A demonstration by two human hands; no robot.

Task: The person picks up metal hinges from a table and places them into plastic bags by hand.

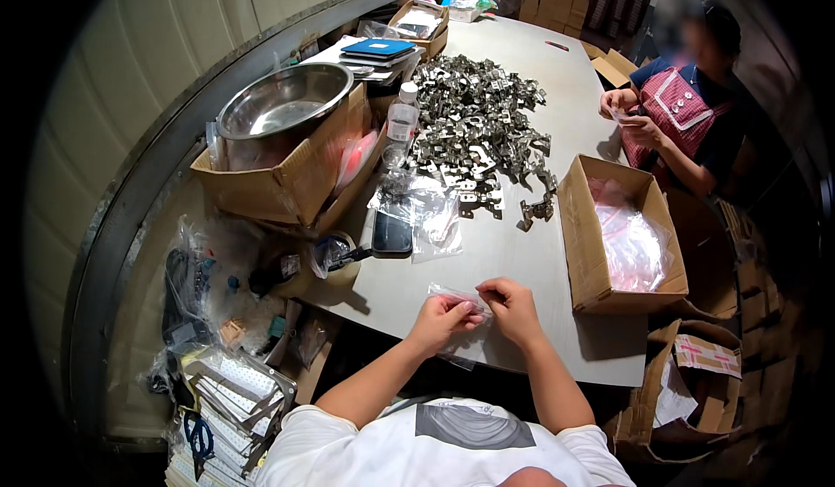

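Observation:
A small clear plastic bag (449, 292) with a reddish strip is held over the near edge of the table. My left hand (439, 320) is closed on its left side, thumb pressed against the fingers. On the other side, my right hand (513, 304) pinches its upper right edge with thumb and forefinger. Whether anything lies inside the bag cannot be made out. Beyond my hands, a big heap of shiny metal hinge-like parts (478, 126) covers the middle of the table, with one such part (537, 210) at its near right edge.
Left of the heap are a phone (392, 233), flat clear bags (437, 226), a bottle (403, 113) and a carton (287, 187) under a steel basin (287, 104). An open carton of plastic bags (600, 287) stands right. Across the table, a person in a red checked apron (674, 109) handles something small.

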